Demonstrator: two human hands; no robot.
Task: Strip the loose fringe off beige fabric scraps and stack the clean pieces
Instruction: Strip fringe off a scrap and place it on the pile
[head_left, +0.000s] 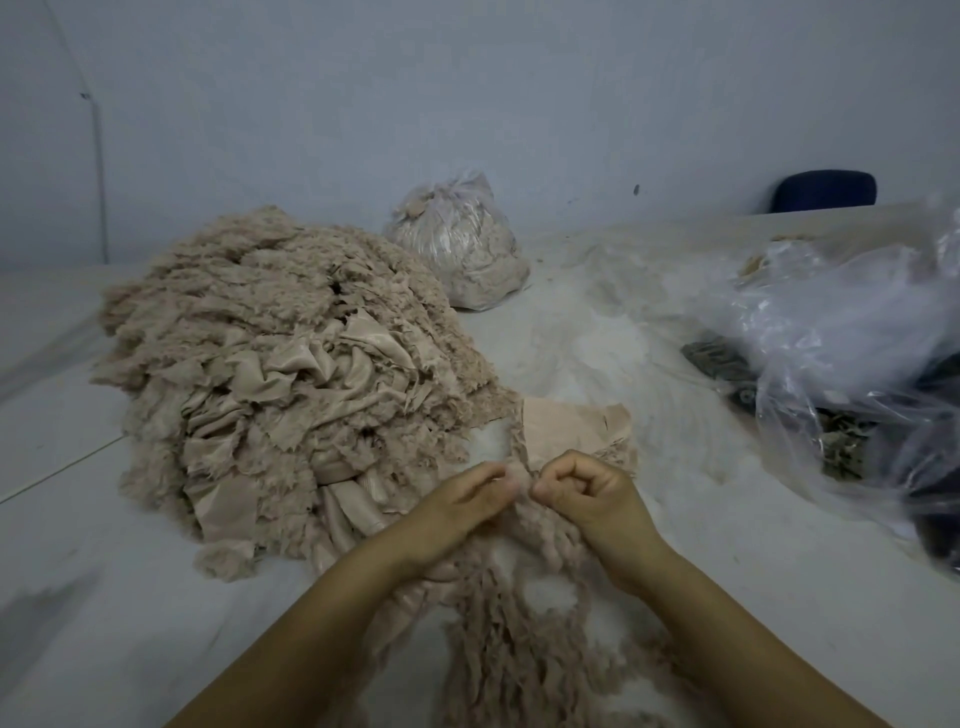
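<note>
Plainly the beige scrap (563, 431), low in the centre of the frame, was light, limp stuff with fringe (524, 613) that would tear away easily; best gripped at the woven edge. The left hand (457, 512) and right hand (592, 493) both pinched it there, fingers curled. A big scrap heap (270, 364) lay to the left on the bench (78, 597).

No legible text, labels, brands, numbers or signs anywhere in the head view. Checked the tied plastic bag (460, 244) behind the fabric pile (270, 364), and the loose clear plastic sheeting (852, 322) right of that pile: no print readable on either. Wall and table surface carry no markings that can be read.
</note>
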